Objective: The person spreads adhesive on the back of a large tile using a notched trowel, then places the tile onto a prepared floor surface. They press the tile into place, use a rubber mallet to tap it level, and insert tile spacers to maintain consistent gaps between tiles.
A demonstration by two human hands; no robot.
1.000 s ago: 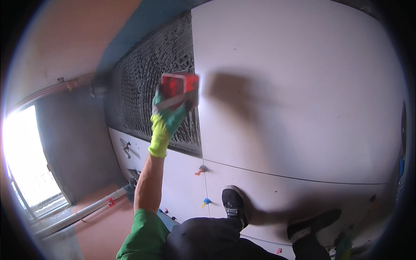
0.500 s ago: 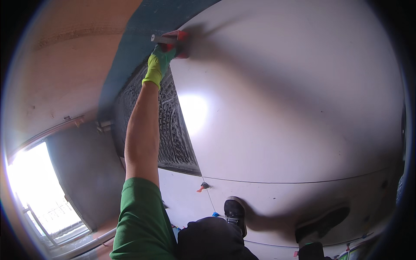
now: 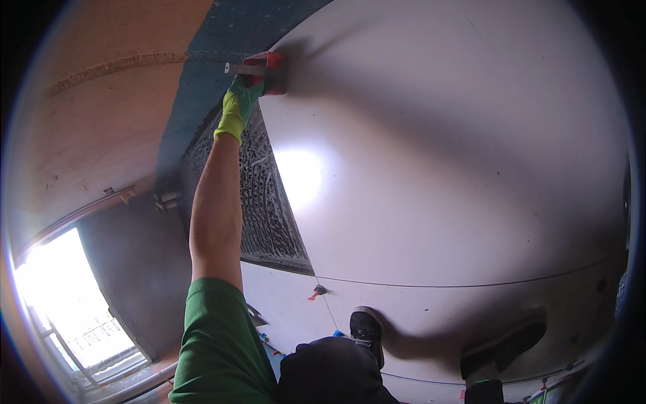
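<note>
My left hand [image 3: 240, 104], in a green glove with a yellow cuff, reaches far forward at the end of my outstretched arm. Its fingers are wrapped round a red hand tool [image 3: 274, 73] with a grey bar sticking out to the left; its exact kind is unclear. The tool's red body rests against the left edge of a large white tile [image 3: 404, 168]. Under and beside my forearm lies dark grey ridged adhesive [image 3: 269, 215], bordering that tile edge. My right hand is out of view.
A red-and-black tile levelling clip [image 3: 317, 291] and a blue clip [image 3: 338, 333] sit along joints of the nearer tiles. My dark shoe [image 3: 365, 326] stands on those tiles. An orange and blue painted wall [image 3: 128, 101] runs along the left, with a bright doorway [image 3: 74, 303].
My left hand and the red tool appear slightly further left and lower in the picture. The whole view has shifted a little too; the grip is unchanged.
</note>
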